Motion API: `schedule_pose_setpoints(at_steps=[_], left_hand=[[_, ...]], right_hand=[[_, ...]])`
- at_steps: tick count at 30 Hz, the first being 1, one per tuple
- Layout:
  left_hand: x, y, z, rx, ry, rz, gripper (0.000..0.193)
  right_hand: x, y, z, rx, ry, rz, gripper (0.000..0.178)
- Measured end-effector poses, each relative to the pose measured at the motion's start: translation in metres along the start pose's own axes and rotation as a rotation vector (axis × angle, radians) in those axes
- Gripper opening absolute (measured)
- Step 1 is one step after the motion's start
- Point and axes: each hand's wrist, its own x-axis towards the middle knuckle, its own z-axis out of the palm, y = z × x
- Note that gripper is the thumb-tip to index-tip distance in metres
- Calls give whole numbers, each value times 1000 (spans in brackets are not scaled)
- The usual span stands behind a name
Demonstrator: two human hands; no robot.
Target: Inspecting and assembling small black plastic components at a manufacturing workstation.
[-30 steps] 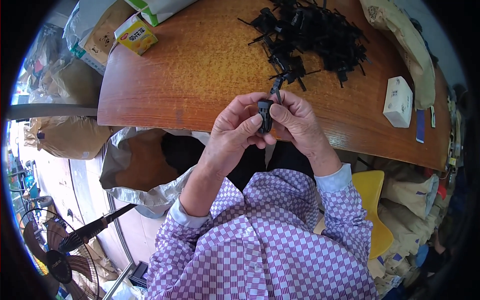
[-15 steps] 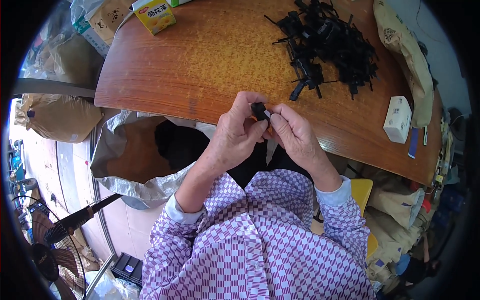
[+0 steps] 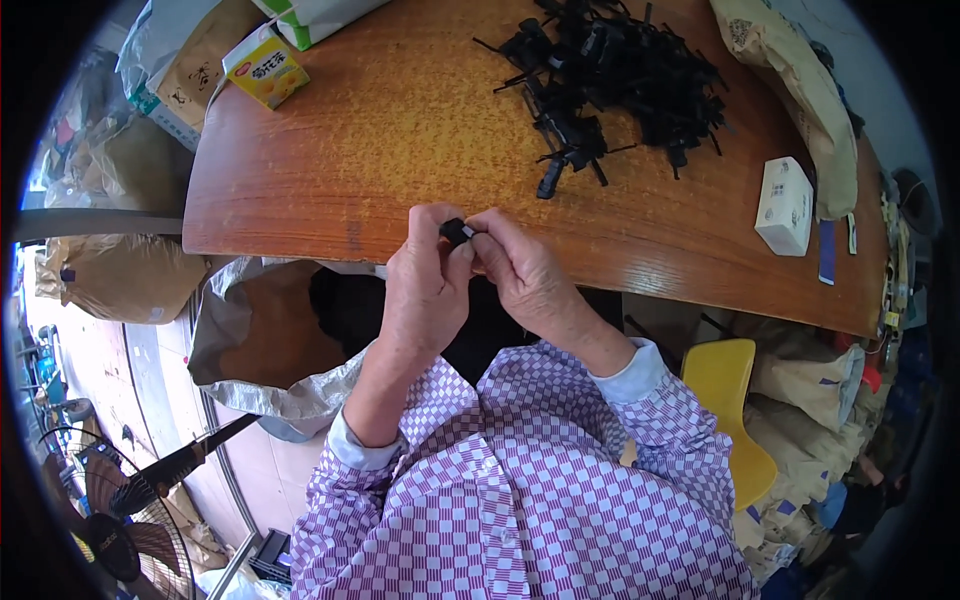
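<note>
My left hand (image 3: 425, 285) and my right hand (image 3: 525, 275) meet at the near edge of the wooden table (image 3: 400, 130). Together they pinch a small black plastic part (image 3: 457, 232) between thumbs and fingertips; most of the part is hidden by my fingers. A heap of similar black plastic parts (image 3: 615, 70) lies further back on the table, with one loose piece (image 3: 550, 178) nearer to my hands.
A small white box (image 3: 783, 206) sits at the table's right, beside a brown paper sack (image 3: 800, 90). A yellow carton (image 3: 265, 70) is at the back left. An open sack (image 3: 265, 350) hangs below the table edge; a yellow chair (image 3: 730, 400) and a fan (image 3: 120, 520) stand nearby.
The view has shifted, so the table and heap sit higher and further right. My hands stay together on the black part, now turned with less of it showing.
</note>
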Motion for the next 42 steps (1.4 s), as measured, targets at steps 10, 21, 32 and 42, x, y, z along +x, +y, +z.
schedule_pose_setpoints(at_steps=[10, 21, 32, 42], left_hand=[[-43, -14, -107, 814, 54, -203, 19], [-10, 8, -40, 666, 66, 137, 23], [14, 19, 28, 529, -143, 298, 20], [15, 11, 16, 283, -42, 80, 47]], right_hand=[[15, -12, -97, -763, 212, -170, 32], [46, 13, -161, -590, 443, -228, 23], [34, 6, -142, -894, 168, -635, 25], [50, -8, -111, -767, 16, -326, 19]])
